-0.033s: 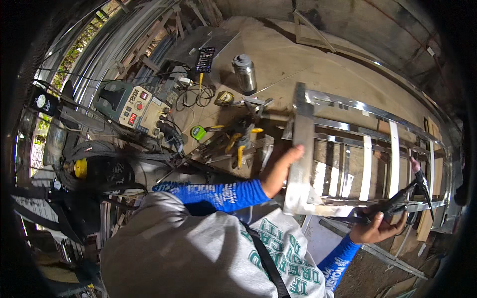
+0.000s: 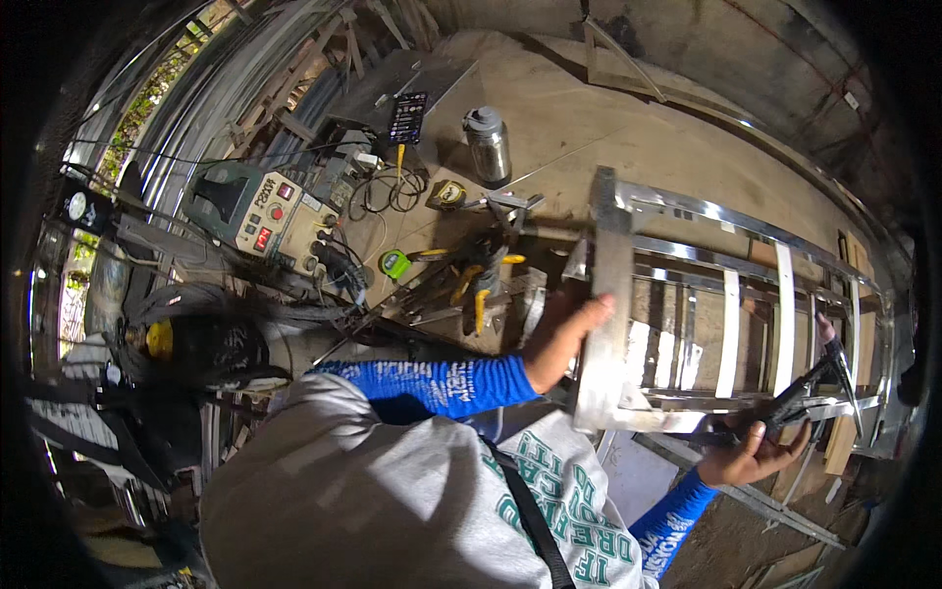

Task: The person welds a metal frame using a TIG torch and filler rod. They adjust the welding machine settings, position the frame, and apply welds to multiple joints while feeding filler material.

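A shiny metal frame point(image 2: 610, 285) with several crossbars lies to my right. My left hand point(image 2: 577, 329) is closed around the wide square tube at its left end, thumb lying over the face. A black TIG welding torch point(image 2: 800, 393) with a pink nozzle is in my right hand point(image 2: 754, 457), at the frame's near right part. My right fingers curl under the torch handle, and its slanted head stands in front of the rails. The frame hides the tips of my left fingers.
On the left stands a welding machine point(image 2: 270, 218) with a lit red display. Yellow-handled pliers point(image 2: 481, 280), a green tape measure point(image 2: 394, 263), a yellow tape measure point(image 2: 447, 194), a phone point(image 2: 407, 118) and a steel flask point(image 2: 487, 147) lie or stand ahead. Long metal stock point(image 2: 206, 93) lines the far left.
The frame's left end and my left hand sit slightly farther right and lower in the picture. My right hand has shifted slightly right, still holding the torch.
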Available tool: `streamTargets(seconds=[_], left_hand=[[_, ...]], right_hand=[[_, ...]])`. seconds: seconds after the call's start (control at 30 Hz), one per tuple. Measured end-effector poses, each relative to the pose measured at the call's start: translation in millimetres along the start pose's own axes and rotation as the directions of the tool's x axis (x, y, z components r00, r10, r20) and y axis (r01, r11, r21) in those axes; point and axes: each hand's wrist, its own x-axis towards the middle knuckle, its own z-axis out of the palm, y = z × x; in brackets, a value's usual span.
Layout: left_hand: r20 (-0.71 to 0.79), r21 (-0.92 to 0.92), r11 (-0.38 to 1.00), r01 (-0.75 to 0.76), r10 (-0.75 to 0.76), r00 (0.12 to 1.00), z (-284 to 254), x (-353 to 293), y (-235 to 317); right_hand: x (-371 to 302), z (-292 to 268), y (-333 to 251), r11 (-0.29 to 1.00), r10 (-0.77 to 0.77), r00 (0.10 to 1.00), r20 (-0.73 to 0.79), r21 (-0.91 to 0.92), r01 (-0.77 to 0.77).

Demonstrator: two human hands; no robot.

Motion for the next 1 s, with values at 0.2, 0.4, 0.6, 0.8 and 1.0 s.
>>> streamTargets(seconds=[0.2, 0.4, 0.6, 0.8, 1.0], left_hand=[[0.472, 0.242, 0.968, -0.061, -0.062, 0.880, -27.5, 33.0, 33.0], [0.645, 0.210, 0.976, 0.056, -0.181, 0.743, -37.7, 40.0, 49.1], [0.644, 0.745, 0.656, -0.122, -0.660, 0.386, -38.5, 68.2, 99.5], [0.948, 0.242, 0.968, -0.072, -0.220, 0.231, -43.2, 111.6, 184.5], [0.796, -0.370, 0.899, 0.233, 0.178, 0.578, 4.1, 153.9, 259.1]], right_hand=[[-27.6, 1.9, -96.3, 0.933, 0.145, 0.977, -0.154, -0.307, -0.187], [-84.0, 58.8, -193.1, 0.927, 0.333, 0.908, -0.254, -0.090, -0.365], [-90.7, 162.6, -238.1, 0.875, 0.342, 0.788, -0.512, -0.132, -0.465], [-70.6, 219.2, -213.5, 0.875, 0.452, 0.844, -0.288, -0.039, -0.482], [-33.2, 221.0, -205.1, 0.845, 0.514, 0.821, -0.250, -0.020, -0.535]])
